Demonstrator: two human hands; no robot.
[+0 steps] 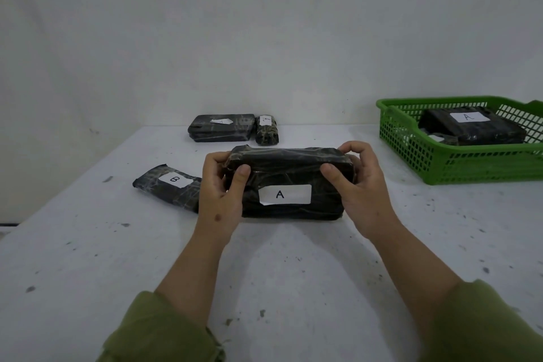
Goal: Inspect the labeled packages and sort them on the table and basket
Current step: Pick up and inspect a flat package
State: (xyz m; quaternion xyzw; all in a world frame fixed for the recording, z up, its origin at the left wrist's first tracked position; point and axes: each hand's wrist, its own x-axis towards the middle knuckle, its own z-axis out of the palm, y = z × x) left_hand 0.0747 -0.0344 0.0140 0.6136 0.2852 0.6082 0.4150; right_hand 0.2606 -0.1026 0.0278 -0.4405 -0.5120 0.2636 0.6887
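A black wrapped package with a white "A" label (289, 185) is tilted up toward me at the table's middle. My left hand (223, 191) grips its left end and my right hand (358, 188) grips its right end, thumbs on the front face. A smaller black package labeled "B" (170, 186) lies flat just left of it, partly behind my left hand. The green basket (440, 161) at the right holds a black package labeled "A" (470, 126) on top of another one.
Two more black packages lie near the wall: a flat one (221, 127) and a small one (266, 129) beside it, labels hard to read. The white table (279, 267) is speckled with dark marks. A plain wall stands close behind.
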